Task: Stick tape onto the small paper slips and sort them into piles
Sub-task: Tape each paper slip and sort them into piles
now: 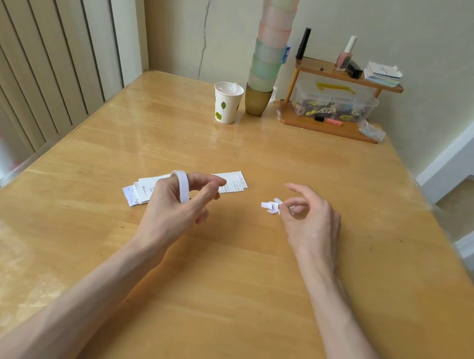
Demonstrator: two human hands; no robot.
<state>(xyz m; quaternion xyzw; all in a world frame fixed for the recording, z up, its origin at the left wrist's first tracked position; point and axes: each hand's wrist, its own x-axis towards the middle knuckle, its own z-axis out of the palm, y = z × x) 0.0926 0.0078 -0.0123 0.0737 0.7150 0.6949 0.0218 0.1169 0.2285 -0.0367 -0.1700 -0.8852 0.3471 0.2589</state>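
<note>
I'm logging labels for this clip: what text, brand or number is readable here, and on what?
Printed papers under the left hand: printed lines, too small to read.
Blue label behind the cup stack: blurred.
Paper cup: leaf print only, no words.
Tape roll, small slips: no print visible.

Both bare forearms reach out from the near edge toward the far side. The left hand (173,203) is curled, with a tape roll (180,186) ringed round one finger (which one is unclear). The right hand (312,220), well apart to the right, pinches small paper slips (271,206), forefinger raised.
</note>
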